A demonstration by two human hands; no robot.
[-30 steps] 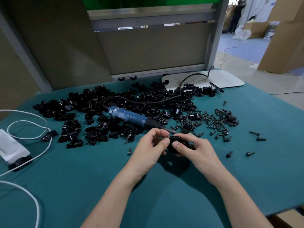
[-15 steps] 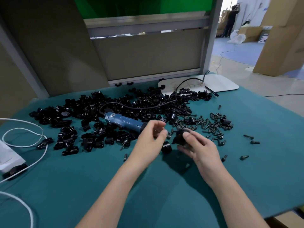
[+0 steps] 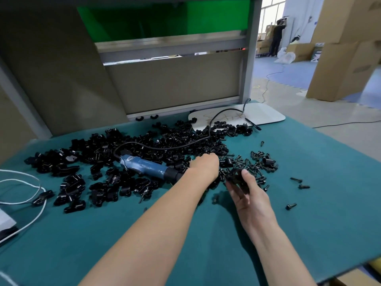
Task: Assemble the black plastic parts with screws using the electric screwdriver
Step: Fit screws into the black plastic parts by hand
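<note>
My right hand [image 3: 250, 200] grips a black plastic part [image 3: 236, 178] between thumb and fingers, just above the teal mat. My left hand [image 3: 205, 166] reaches forward into the pile of black plastic parts [image 3: 144, 141]; its fingers curl down out of sight, so I cannot tell if it holds anything. The blue electric screwdriver [image 3: 148, 167] lies on the pile left of my left hand, tip toward it, with its black cord looping to the back. A heap of black screws [image 3: 255, 164] lies right of both hands.
Loose screws [image 3: 296, 180] lie scattered at the right. A white board [image 3: 263, 115] sits at the back right. White cable [image 3: 31, 195] and a white box are at the left edge. The teal mat [image 3: 144, 234] ends at the near right edge.
My hands have parted. The left hand moved forward from the held part into the pile. The right hand kept the black part and tilted it up.
</note>
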